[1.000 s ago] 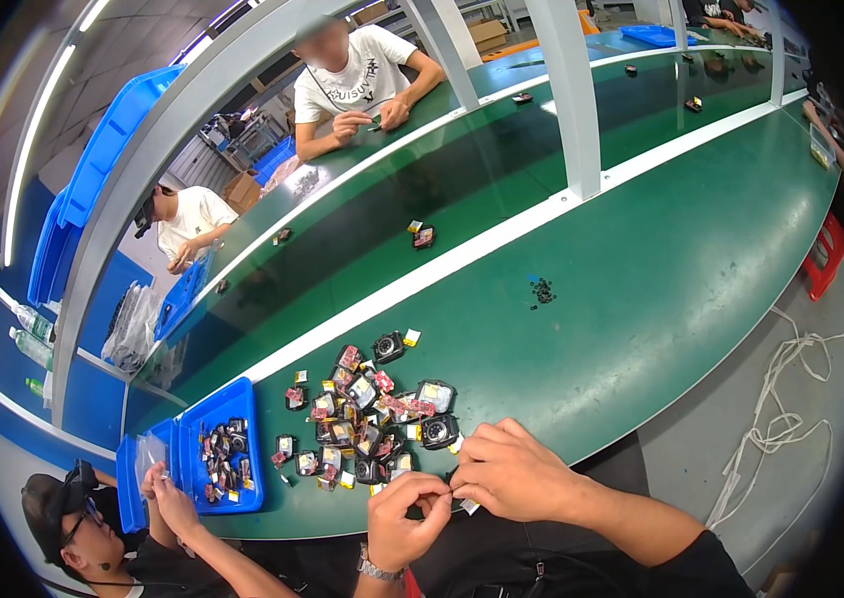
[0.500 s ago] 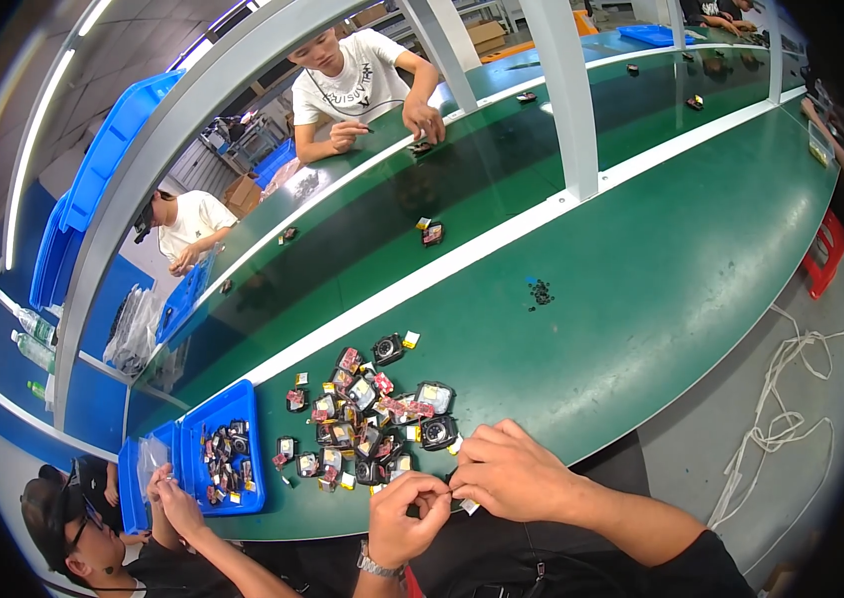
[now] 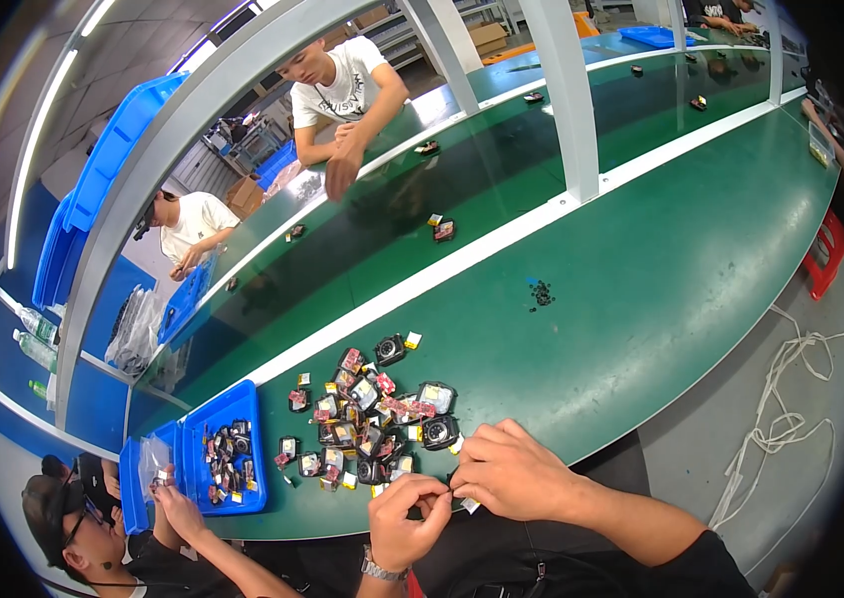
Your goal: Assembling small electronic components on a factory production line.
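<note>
Hands [image 3: 462, 493] pinch tiny white-tagged part [image 3: 466, 503], mostly hidden.

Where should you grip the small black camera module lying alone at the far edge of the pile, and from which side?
Grip the black camera module by its two outer side walls, coming from above and the far side. Bare green table lies there, while the pile crowds its near side.

Person across table [image 3: 342, 85] leaned forward, forearm dropped onto belt [image 3: 502, 149]
</note>
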Motion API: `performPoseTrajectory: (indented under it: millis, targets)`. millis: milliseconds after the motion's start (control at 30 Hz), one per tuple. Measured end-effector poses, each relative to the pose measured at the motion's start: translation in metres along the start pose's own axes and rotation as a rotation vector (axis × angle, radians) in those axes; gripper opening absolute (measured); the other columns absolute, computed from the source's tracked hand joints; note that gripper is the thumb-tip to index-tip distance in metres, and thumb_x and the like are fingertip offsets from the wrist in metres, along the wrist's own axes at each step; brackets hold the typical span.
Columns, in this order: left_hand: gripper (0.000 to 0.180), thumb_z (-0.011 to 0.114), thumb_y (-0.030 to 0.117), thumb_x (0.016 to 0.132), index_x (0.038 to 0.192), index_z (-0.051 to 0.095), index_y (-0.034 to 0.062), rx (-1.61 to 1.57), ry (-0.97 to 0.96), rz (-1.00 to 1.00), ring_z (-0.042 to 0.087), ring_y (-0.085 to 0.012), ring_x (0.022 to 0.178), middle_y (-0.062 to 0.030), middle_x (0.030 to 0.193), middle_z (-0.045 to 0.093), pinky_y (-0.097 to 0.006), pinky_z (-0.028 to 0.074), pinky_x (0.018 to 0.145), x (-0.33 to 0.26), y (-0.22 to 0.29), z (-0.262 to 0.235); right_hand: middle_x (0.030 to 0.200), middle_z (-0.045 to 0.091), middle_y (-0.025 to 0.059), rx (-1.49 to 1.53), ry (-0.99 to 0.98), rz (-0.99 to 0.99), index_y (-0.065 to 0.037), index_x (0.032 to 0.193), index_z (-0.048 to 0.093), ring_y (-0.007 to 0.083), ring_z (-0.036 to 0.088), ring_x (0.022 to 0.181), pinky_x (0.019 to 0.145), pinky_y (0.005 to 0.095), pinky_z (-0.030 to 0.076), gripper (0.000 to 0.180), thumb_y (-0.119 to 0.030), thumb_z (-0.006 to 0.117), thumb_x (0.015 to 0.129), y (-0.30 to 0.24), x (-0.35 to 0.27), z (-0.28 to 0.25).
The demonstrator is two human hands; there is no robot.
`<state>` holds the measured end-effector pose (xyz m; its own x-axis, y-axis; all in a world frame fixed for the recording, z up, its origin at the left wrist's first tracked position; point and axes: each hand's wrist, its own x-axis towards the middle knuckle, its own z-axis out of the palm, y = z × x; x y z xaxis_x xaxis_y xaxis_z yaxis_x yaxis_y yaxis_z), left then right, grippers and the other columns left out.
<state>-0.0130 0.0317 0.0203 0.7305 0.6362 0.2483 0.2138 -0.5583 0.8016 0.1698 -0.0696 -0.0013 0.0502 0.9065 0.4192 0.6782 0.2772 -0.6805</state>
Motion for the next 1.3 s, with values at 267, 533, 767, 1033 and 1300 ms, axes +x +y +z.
performPoseTrajectory:
  millis: [267, 533, 767, 1033, 1300]
  targets:
    - [0.009, 0.073, -0.007, 0.079, 0.087, 0.071, -0.0031, 0.062, -0.061, 0.065, 0.061, -0.0068, 0.06, -0.0068, 0.085, 0.069, -0.021, 0.048, 0.052, 0.007, 0.004, -0.003, 0.091, 0.057, -0.0004, -0.014, -0.002, -0.016, -0.012, 0.089, 0.072, 0.0189, 0.054, 0.097, 0.087, 0.0362, 0.039, 0.012, -0.024, 0.072, 0.088, -0.001, 0.0, -0.001]
    - [0.009, 0.073, -0.006, 0.079, 0.087, 0.071, -0.0033, 0.009, -0.052, 0.029, 0.06, -0.0065, 0.06, -0.0071, 0.085, 0.068, -0.021, 0.047, 0.052, 0.005, 0.002, -0.002, 0.092, 0.058, -0.0005, -0.01, 0.004, -0.013, -0.012, 0.091, 0.073, 0.019, 0.054, 0.096, 0.087, 0.036, 0.039, 0.012, -0.024, 0.072, 0.089, 0.001, 0.0, 0.001]
    - [0.01, 0.073, -0.006, 0.077, 0.086, 0.071, -0.0019, 0.034, -0.087, 0.072, 0.058, -0.0055, 0.059, -0.0052, 0.082, 0.068, -0.021, 0.046, 0.052, 0.006, -0.004, -0.004, 0.091, 0.058, -0.0005, 0.005, -0.005, -0.021, -0.012, 0.089, 0.073, 0.0189, 0.055, 0.097, 0.088, 0.0363, 0.039, 0.012, -0.024, 0.072, 0.089, 0.0, 0.0, -0.001]
    - [0.007, 0.074, -0.003, 0.081, 0.088, 0.071, -0.0013, -0.193, -0.09, -0.137, 0.058, -0.0045, 0.059, -0.0046, 0.085, 0.068, -0.019, 0.044, 0.053, 0.005, -0.011, -0.003, 0.092, 0.058, 0.0007, 0.032, -0.005, 0.015, -0.012, 0.09, 0.072, 0.0206, 0.055, 0.097, 0.091, 0.0378, 0.04, 0.011, -0.023, 0.071, 0.091, 0.0, 0.0, -0.002]
    - [0.008, 0.073, -0.004, 0.08, 0.087, 0.072, -0.0021, -0.093, -0.104, -0.06, 0.057, -0.0039, 0.059, -0.0041, 0.083, 0.068, -0.019, 0.044, 0.052, 0.007, -0.009, -0.005, 0.087, 0.056, -0.0031, -0.002, 0.054, -0.007, -0.017, 0.09, 0.075, 0.0175, 0.055, 0.092, 0.087, 0.0346, 0.04, 0.011, -0.027, 0.076, 0.087, 0.002, 0.0, 0.002]
